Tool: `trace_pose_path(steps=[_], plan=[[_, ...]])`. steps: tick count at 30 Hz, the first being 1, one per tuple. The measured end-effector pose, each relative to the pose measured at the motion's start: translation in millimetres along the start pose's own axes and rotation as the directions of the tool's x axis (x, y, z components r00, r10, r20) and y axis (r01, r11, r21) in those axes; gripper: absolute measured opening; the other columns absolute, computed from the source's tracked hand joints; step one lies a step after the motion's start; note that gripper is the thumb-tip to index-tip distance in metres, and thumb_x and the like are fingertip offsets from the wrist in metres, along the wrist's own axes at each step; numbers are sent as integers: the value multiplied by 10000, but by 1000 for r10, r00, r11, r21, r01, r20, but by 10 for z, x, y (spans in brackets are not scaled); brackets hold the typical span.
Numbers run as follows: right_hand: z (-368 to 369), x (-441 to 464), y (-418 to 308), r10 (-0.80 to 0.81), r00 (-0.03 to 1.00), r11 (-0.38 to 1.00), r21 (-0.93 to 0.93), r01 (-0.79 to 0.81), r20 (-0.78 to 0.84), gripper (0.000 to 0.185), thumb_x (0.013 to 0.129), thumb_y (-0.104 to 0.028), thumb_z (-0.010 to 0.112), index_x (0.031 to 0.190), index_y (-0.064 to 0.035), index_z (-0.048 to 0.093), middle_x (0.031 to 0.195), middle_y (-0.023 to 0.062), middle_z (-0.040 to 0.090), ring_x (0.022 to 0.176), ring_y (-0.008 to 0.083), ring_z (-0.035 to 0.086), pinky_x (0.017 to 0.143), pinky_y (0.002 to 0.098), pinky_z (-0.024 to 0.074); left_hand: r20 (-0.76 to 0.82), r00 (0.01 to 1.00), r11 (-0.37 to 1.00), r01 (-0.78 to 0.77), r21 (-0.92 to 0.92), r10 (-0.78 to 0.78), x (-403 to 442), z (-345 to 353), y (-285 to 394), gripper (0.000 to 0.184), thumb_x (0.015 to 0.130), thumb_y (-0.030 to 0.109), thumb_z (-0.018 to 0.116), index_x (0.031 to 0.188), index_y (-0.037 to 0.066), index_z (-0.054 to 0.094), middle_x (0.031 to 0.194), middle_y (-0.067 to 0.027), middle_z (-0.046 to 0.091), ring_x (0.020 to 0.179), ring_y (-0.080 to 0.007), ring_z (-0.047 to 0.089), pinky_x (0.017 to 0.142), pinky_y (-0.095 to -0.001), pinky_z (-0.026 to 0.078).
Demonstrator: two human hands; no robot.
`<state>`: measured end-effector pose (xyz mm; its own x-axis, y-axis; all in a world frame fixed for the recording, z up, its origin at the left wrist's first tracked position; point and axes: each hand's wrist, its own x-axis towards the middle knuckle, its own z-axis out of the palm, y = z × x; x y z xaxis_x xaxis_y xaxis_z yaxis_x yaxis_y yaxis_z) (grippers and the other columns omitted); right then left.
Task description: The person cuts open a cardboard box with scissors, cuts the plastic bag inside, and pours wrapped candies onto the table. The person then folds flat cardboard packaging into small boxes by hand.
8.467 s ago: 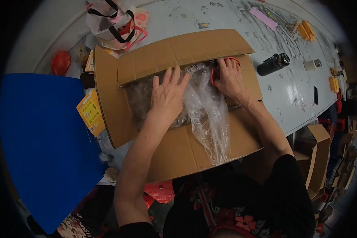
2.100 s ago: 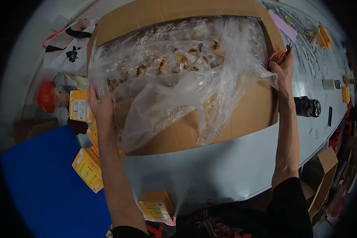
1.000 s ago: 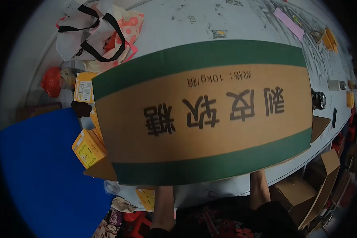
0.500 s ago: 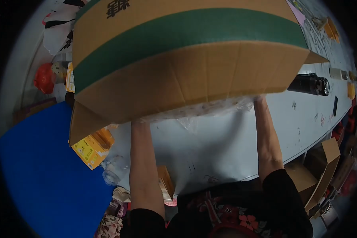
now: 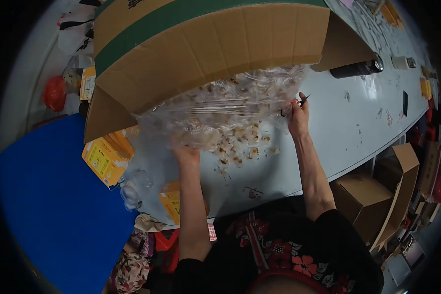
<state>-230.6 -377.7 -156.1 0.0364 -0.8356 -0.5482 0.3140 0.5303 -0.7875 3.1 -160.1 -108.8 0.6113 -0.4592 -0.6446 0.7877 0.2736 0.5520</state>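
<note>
The cardboard box was tipped on its side over the surface, its open flaps toward the near side. A clear plastic bag hung out of its mouth, and small wrapped pieces lay in a loose pile on the surface just beside the bag's near edge. The left hand touched the bag's near left part; its fingers were hidden, so its grip could not be told. The right hand, at the bag's right edge, had its grip clamped on scissors. A black bottle lay beside the right flap.
</note>
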Motion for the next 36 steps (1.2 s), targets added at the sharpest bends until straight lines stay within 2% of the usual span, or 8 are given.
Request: trace_pose_path(steps=[5,10,16,22,29,31,34,36], plan=[[-2,-218,-175,136,988,966,-230,-116,74,484,845,12,443,1299,-60,292,881,91,528,734,177,549,618,322,487,-368,926,909,221,352,-83,-101,-16,-20,641,880,470,401,1374,96,238,1452,-122,90,1310,-339,189,982,-674,136],[47,-254,-376,64,975,962,-273,-3,213,512,775,68,455,1266,-42,362,816,67,523,627,144,526,515,276,448,-324,939,786,284,549,-114,-317,147,186,636,874,324,480,1390,112,174,1426,-110,151,1284,-351,221,921,-702,274],[-104,-267,-1164,-253,861,957,-16,289,440,462,836,49,452,1277,-63,367,988,145,564,795,183,566,703,281,476,-227,974,630,161,760,25,-740,-24,416,652,850,249,546,1387,79,218,1383,-121,248,1301,-305,229,907,-592,348],[-850,-417,-1308,-249,917,941,-145,304,312,438,891,-156,528,1258,-36,320,905,146,557,717,191,564,666,317,490,-254,961,646,124,754,112,-1511,-728,281,470,845,238,568,1250,34,444,1209,-92,472,1113,-224,470,773,-395,475],[-1664,-952,-1002,72,933,798,-582,159,354,547,879,-374,544,1303,-59,405,726,47,540,526,80,504,484,212,411,-245,923,292,332,897,-297,-1847,-1127,-678,379,796,243,623,1095,18,557,943,-75,605,868,-155,579,694,-301,481],[-1752,-1151,-917,199,913,739,-667,99,356,519,878,-348,551,1295,-65,426,731,41,538,525,75,501,470,207,394,-22,946,-66,1,998,-324,-1719,-1260,-953,368,751,246,647,1032,16,591,824,-88,618,802,-179,596,654,-315,471],[-1834,-1596,-786,282,878,778,-628,26,386,502,872,-297,569,1296,-65,433,709,-17,496,575,44,451,518,183,379,-24,980,42,33,999,-198,-1538,-996,-996,373,730,243,662,997,-8,593,797,-125,615,744,-188,585,663,-321,463],[-1939,-1891,-720,287,880,683,-725,90,379,417,889,-120,547,1282,-29,440,762,-28,522,673,47,466,655,187,424,276,950,1,-279,960,-147,-1261,-984,-937,352,738,235,661,977,-15,598,787,-104,616,704,-161,561,646,-298,456]])
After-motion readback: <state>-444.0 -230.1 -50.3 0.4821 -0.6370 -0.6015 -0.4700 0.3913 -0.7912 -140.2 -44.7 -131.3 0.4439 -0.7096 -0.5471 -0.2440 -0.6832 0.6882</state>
